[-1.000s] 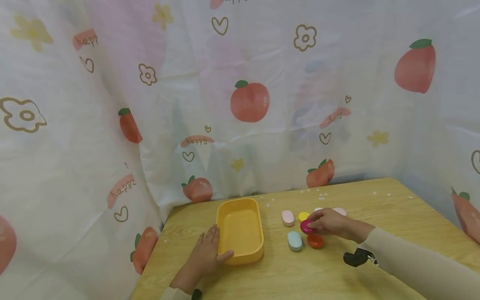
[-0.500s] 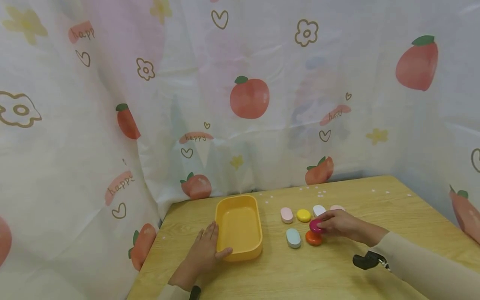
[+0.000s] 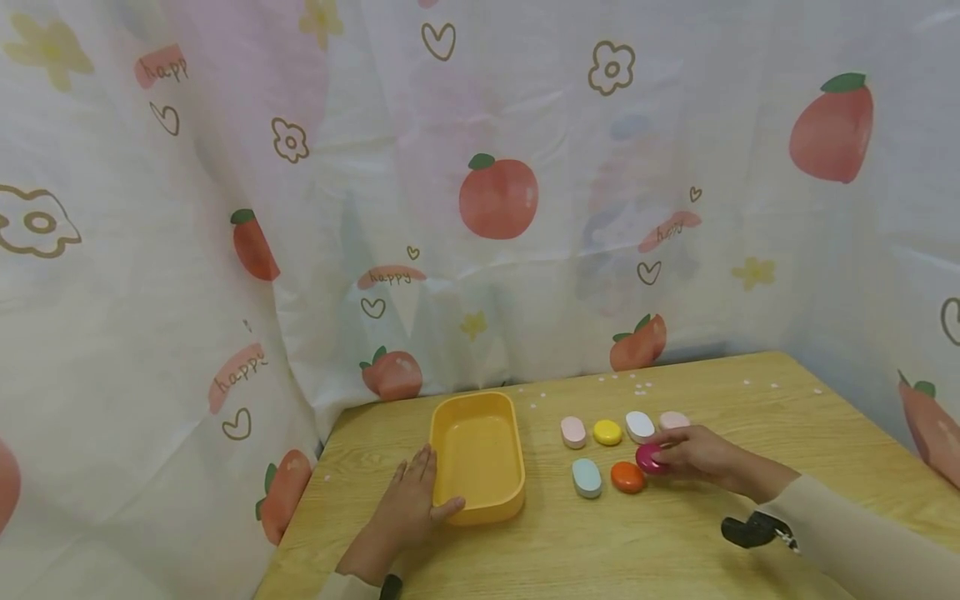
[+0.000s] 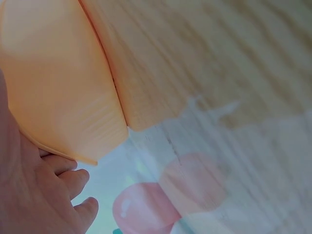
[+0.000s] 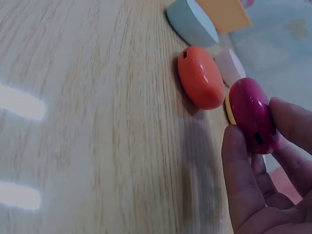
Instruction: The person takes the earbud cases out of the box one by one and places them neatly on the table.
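My right hand (image 3: 705, 457) pinches a glossy magenta oval case (image 5: 251, 112) between thumb and fingers. A small dark slot shows near one end of that case. The case hangs over the table, just right of a glossy orange oval case (image 3: 627, 477), which has a similar slot. My left hand (image 3: 408, 504) rests against the left side of a yellow rectangular bin (image 3: 517, 500), fingers lying along its wall and thumb at the near corner. In the left wrist view the fingertips reach the rim of the bin.
Beside the orange case lies a pale blue oval case (image 3: 587, 477). Behind them stand a pink case (image 3: 573, 432), a yellow case (image 3: 607, 432), a white case (image 3: 640, 427) and another pink one, partly behind my right hand. A printed curtain (image 3: 555, 333) closes off the back.
My right hand has carried the magenta case to the right, from over the orange case to beside it. The yellow, white and orange cases show more fully. My left hand stays at the bin.
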Demonstrator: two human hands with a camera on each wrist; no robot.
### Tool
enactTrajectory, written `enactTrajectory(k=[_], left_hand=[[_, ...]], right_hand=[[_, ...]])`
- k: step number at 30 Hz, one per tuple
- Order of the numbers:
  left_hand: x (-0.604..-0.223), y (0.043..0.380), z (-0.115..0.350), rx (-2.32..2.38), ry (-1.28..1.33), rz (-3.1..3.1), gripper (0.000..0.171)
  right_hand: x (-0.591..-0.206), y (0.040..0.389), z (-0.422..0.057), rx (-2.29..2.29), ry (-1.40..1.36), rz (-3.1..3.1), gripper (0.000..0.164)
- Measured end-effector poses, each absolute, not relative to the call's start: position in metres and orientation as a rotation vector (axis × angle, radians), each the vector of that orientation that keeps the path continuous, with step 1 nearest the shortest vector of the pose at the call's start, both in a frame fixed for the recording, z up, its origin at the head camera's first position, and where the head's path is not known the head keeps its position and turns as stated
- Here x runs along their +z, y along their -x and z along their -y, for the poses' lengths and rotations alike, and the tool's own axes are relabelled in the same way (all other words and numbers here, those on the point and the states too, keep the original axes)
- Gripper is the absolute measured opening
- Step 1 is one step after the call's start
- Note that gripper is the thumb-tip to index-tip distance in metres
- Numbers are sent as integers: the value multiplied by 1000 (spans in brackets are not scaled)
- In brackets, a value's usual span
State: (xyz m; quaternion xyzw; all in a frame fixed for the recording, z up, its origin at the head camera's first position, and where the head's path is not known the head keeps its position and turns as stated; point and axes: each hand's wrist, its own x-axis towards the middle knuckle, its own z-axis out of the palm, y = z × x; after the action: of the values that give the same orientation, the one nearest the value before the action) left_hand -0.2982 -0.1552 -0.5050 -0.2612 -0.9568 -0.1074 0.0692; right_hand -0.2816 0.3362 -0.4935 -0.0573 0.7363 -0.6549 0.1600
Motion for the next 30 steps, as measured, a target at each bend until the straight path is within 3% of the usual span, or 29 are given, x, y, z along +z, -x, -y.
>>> enactTrajectory(k=[30], left_hand=[[-510, 301, 155, -326, 783, 2869, 97]], right_hand=[[-508, 274, -353, -1869, 44, -2197, 43]])
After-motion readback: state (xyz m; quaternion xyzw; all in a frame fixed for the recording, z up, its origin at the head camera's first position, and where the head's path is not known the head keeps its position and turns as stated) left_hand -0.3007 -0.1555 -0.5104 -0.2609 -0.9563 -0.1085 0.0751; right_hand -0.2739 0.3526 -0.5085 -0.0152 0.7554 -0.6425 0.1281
